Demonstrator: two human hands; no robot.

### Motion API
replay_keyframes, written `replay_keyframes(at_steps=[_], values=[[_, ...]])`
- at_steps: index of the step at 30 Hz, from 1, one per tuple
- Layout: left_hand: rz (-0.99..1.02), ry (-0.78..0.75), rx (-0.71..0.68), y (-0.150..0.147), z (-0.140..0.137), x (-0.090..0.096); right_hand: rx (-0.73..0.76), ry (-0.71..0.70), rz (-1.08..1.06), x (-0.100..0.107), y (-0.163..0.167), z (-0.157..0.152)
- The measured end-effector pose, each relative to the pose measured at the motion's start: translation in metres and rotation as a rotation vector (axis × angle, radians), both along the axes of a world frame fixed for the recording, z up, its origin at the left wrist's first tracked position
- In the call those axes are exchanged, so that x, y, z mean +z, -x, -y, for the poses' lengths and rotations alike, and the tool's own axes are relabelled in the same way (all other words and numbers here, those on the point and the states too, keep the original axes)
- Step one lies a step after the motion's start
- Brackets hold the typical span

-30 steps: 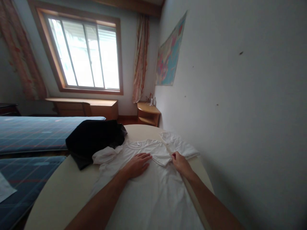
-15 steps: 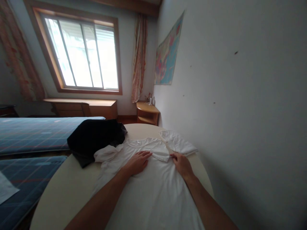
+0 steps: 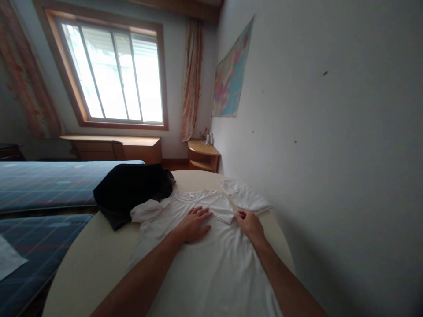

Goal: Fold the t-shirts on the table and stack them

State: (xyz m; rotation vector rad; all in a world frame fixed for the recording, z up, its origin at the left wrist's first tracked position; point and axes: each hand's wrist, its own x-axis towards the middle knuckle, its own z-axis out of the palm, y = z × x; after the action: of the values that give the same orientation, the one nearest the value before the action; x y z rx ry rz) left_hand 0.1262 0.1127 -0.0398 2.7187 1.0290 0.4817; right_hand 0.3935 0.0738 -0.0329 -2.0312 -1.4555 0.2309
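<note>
A white T-shirt (image 3: 211,268) lies spread on a round cream table (image 3: 86,273), its neckline toward the far side. My left hand (image 3: 194,224) rests flat on the upper chest of the shirt, fingers spread. My right hand (image 3: 250,225) is closed in a pinch on the shirt's edge by the right sleeve, which lies folded inward over the chest. The left sleeve sticks out to the side, crumpled. Just beyond my right hand lies another folded white cloth (image 3: 246,196). The shirt's lower end runs out of view beneath my forearms.
A dark garment (image 3: 132,189) is heaped at the table's far left edge. Blue plaid mattresses (image 3: 49,185) stand to the left, with a white sheet (image 3: 9,257) on the nearer one. A white wall (image 3: 346,176) bounds the right side. A corner shelf (image 3: 203,149) stands behind.
My left hand's fingers have spread, the thumb now out to the side on the shirt. The right hand keeps its pinch in nearly the same place.
</note>
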Motion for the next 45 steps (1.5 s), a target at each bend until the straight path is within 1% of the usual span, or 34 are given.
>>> replay_keyframes(at_steps=[4, 7, 9, 13, 16, 18, 21, 24, 27, 29, 32, 35, 37, 39, 42, 44, 45], values=[[-0.010, 0.013, 0.009, 0.000, -0.003, -0.004, 0.048, -0.085, -0.122, -0.008, -0.010, -0.005], [0.010, 0.002, 0.001, 0.001, -0.003, -0.004, 0.106, -0.131, -0.148, -0.010, -0.012, -0.003], [0.016, -0.020, -0.010, 0.001, -0.002, -0.001, 0.129, -0.118, -0.126, -0.008, -0.008, 0.000], [0.013, -0.046, 0.002, 0.000, 0.002, 0.004, 0.079, -0.066, -0.013, 0.000, 0.003, 0.005], [0.007, -0.026, -0.010, -0.001, 0.001, 0.005, 0.042, -0.044, 0.047, 0.004, 0.008, 0.006], [-0.001, 0.006, -0.022, 0.000, 0.000, 0.003, 0.037, -0.041, 0.052, 0.003, 0.007, 0.006], [-0.012, 0.036, -0.024, 0.000, -0.002, 0.001, 0.094, -0.083, -0.017, -0.002, 0.003, 0.004], [-0.015, 0.035, -0.029, 0.001, -0.002, 0.001, 0.180, -0.162, -0.166, -0.006, -0.001, -0.001], [-0.013, 0.038, -0.022, 0.001, -0.002, 0.001, 0.212, -0.199, -0.259, -0.001, 0.001, -0.007], [-0.002, 0.046, -0.022, 0.001, -0.003, 0.001, 0.235, -0.200, -0.256, 0.009, 0.008, -0.009], [0.055, 0.066, -0.014, 0.000, -0.006, -0.002, 0.286, -0.196, -0.227, 0.029, 0.026, -0.008], [0.226, 0.064, 0.059, 0.000, -0.011, -0.004, 0.383, -0.181, -0.231, 0.043, 0.052, -0.002], [0.357, 0.072, 0.129, 0.000, -0.013, -0.005, 0.479, -0.165, -0.247, 0.045, 0.070, 0.005], [0.425, 0.091, 0.176, 0.000, -0.014, -0.004, 0.591, -0.115, -0.257, 0.042, 0.085, 0.014], [0.394, 0.070, 0.170, -0.001, -0.015, -0.004, 0.722, -0.012, -0.193, 0.034, 0.095, 0.030], [0.339, 0.030, 0.142, -0.002, -0.016, -0.005, 0.723, 0.024, -0.077, 0.033, 0.095, 0.041], [0.315, 0.016, 0.135, -0.002, -0.017, -0.006, 0.695, 0.034, -0.007, 0.034, 0.093, 0.047]])
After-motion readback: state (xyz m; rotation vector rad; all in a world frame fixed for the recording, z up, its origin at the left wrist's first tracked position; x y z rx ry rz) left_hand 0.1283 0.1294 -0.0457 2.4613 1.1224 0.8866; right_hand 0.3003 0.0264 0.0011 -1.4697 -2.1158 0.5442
